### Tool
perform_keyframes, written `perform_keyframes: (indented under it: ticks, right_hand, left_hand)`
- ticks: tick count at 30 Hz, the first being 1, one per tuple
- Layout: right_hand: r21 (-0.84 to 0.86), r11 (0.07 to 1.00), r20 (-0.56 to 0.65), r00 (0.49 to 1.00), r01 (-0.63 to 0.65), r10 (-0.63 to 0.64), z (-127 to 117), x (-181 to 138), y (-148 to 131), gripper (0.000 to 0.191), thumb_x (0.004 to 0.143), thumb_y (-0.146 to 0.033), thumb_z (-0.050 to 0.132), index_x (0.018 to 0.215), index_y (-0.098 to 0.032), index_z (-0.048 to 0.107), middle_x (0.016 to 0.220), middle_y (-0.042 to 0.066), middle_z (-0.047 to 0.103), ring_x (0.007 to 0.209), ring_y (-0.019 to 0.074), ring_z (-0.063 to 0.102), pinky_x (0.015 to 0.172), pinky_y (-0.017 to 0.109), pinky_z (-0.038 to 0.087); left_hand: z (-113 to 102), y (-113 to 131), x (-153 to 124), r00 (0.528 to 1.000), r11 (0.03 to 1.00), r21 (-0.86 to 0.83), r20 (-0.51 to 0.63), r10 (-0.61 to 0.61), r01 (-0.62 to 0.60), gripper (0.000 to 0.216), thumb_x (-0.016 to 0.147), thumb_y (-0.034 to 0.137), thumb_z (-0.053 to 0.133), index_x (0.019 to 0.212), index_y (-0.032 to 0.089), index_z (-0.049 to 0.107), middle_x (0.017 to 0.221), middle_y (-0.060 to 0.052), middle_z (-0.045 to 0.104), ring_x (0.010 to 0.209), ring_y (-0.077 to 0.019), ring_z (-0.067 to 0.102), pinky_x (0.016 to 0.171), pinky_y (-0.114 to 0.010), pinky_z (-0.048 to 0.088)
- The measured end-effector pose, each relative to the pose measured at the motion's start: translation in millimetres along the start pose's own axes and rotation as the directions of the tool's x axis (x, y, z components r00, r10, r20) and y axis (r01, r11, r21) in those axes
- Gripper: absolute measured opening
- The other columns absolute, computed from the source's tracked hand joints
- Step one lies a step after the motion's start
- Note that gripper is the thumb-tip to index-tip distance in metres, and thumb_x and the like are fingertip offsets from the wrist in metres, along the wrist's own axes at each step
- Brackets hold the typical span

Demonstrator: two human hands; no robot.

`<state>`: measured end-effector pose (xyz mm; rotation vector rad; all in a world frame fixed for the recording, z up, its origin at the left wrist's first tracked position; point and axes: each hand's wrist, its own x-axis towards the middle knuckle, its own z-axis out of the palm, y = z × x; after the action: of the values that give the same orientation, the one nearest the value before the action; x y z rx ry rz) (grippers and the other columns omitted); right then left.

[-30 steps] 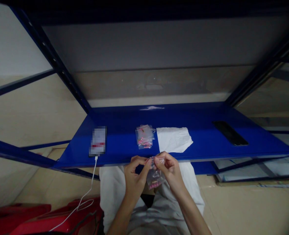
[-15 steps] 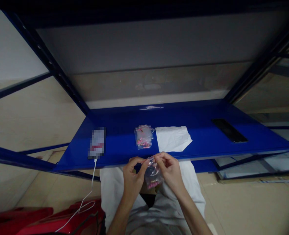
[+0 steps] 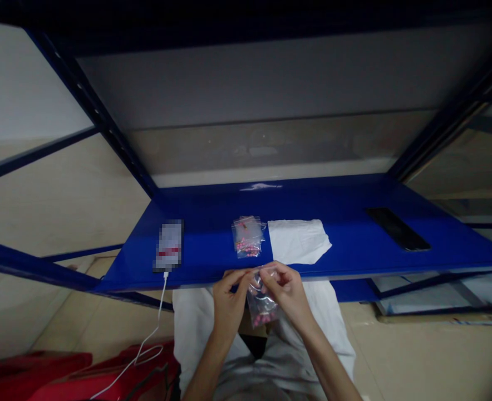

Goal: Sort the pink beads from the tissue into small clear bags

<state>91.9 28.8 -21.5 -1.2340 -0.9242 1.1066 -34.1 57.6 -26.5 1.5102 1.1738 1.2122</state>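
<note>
Both left fingers (image 3: 241, 286) and right fingers (image 3: 272, 282) pinch a bag (image 3: 262, 306) near the shelf edge (image 3: 346, 273); we note room beside the white sheet (image 3: 298, 241).

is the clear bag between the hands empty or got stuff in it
Not empty: pink bead-like pieces show through the lower end of the clear bag, pinched near its top by the left hand and right hand.

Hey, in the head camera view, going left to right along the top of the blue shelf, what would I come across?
Phone with a cable plugged in, stack of small clear bags, white sheet, dark phone.
</note>
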Motion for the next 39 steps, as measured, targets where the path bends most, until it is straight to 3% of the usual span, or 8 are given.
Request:
perform_keyframes:
  ticks: [11, 16, 22, 26, 29, 33, 35, 39]
  right_hand:
    - [-0.009, 1.000, 0.056, 0.998, 0.013, -0.013, 4.3, 20.0, -11.3, 0.032, 0.071, -0.048, 0.068, 0.074, -0.017, 0.061, 0.053, -0.004, 0.053, 0.046, 0.0092, 0.046, 0.041, 0.019, 0.034]
    - [-0.047, 0.999, 0.035, 0.999, 0.004, -0.002, 3.7, 25.5, -10.3, 0.033, 0.069, -0.047, 0.070, 0.074, -0.016, 0.064, 0.052, -0.003, 0.055, 0.043, 0.0087, 0.046, 0.038, 0.018, 0.033]
    - [-0.006, 1.000, 0.239, 0.971, 0.004, -0.003, 1.7, 27.6, -3.9, 0.033, 0.073, -0.041, 0.069, 0.095, -0.016, 0.064, 0.073, 0.002, 0.066, 0.055, 0.0108, 0.059, 0.044, 0.018, 0.043]
    - [-0.070, 0.997, 0.149, 0.989, 0.019, -0.009, -2.0, 42.6, -13.6, 0.043, 0.069, -0.040, 0.071, 0.103, -0.017, 0.059, 0.068, -0.002, 0.062, 0.045, 0.0087, 0.055, 0.035, 0.016, 0.039]
    - [-0.165, 0.979, 0.042, 0.992, 0.120, -0.115, -4.9, 68.8, -21.5, 0.047, 0.071, -0.041, 0.068, 0.109, -0.017, 0.057, 0.071, -0.001, 0.064, 0.037, 0.0066, 0.049, 0.031, 0.017, 0.037]
    - [-0.354, 0.908, -0.063, 0.963, 0.222, -0.260, -6.9, 110.1, -12.8, 0.041, 0.074, -0.036, 0.064, 0.108, -0.014, 0.059, 0.071, 0.002, 0.067, 0.044, 0.0107, 0.054, 0.039, 0.021, 0.042]
    - [-0.519, 0.824, -0.064, 0.952, 0.225, -0.300, -6.6, 122.7, -2.4, 0.034, 0.074, -0.030, 0.064, 0.103, -0.013, 0.063, 0.071, 0.004, 0.068, 0.053, 0.0143, 0.059, 0.050, 0.024, 0.047]
    - [-0.724, 0.655, -0.046, 0.932, 0.217, -0.360, -6.7, 123.5, 14.5, 0.031, 0.076, -0.032, 0.063, 0.102, -0.014, 0.065, 0.091, 0.011, 0.068, 0.070, 0.0195, 0.063, 0.068, 0.031, 0.049]
  left_hand:
    - [-2.5, 3.5, 22.1, 0.986, 0.971, 0.186, -0.045, 0.159, -0.148, 0.026, 0.084, 0.032, 0.055, 0.069, 0.020, 0.072, 0.050, 0.001, 0.062, 0.056, -0.0137, 0.058, 0.061, -0.023, 0.046]
    - [-4.7, -5.8, 25.0, 0.997, 0.994, 0.074, 0.020, 0.076, -0.077, 0.021, 0.080, 0.036, 0.061, 0.073, 0.019, 0.071, 0.060, 0.000, 0.067, 0.058, -0.0143, 0.061, 0.062, -0.024, 0.048]
    - [-10.3, -0.8, 29.1, 0.997, 0.999, -0.024, -0.074, 0.032, -0.033, 0.022, 0.080, 0.033, 0.061, 0.066, 0.016, 0.062, 0.055, 0.002, 0.061, 0.051, -0.0110, 0.057, 0.054, -0.020, 0.045]
    - [-12.5, 8.7, 47.7, 0.999, 0.995, -0.098, -0.029, 0.022, -0.024, 0.025, 0.080, 0.036, 0.060, 0.066, 0.016, 0.055, 0.052, 0.004, 0.057, 0.047, -0.0092, 0.054, 0.048, -0.017, 0.041]
    - [-13.8, 11.3, 68.1, 0.995, 0.992, -0.092, 0.032, 0.093, -0.090, 0.025, 0.082, 0.037, 0.058, 0.091, 0.015, 0.059, 0.070, -0.001, 0.066, 0.062, -0.0123, 0.061, 0.062, -0.021, 0.047]
    - [-9.1, -1.7, 94.3, 0.990, 0.987, 0.112, -0.068, 0.126, -0.118, 0.050, 0.085, 0.040, 0.053, 0.130, 0.021, 0.043, 0.112, -0.010, 0.062, 0.093, -0.0181, 0.062, 0.084, -0.032, 0.047]
    - [-2.5, -16.0, 102.0, 0.990, 0.957, 0.260, -0.029, 0.138, -0.126, 0.049, 0.085, 0.038, 0.052, 0.131, 0.025, 0.044, 0.124, -0.010, 0.056, 0.106, -0.0215, 0.057, 0.091, -0.038, 0.044]
    - [10.9, -45.7, 104.5, 0.966, 0.870, 0.441, 0.223, 0.132, -0.221, 0.029, 0.086, 0.029, 0.050, 0.113, 0.029, 0.061, 0.125, -0.006, 0.058, 0.117, -0.0258, 0.050, 0.097, -0.046, 0.038]
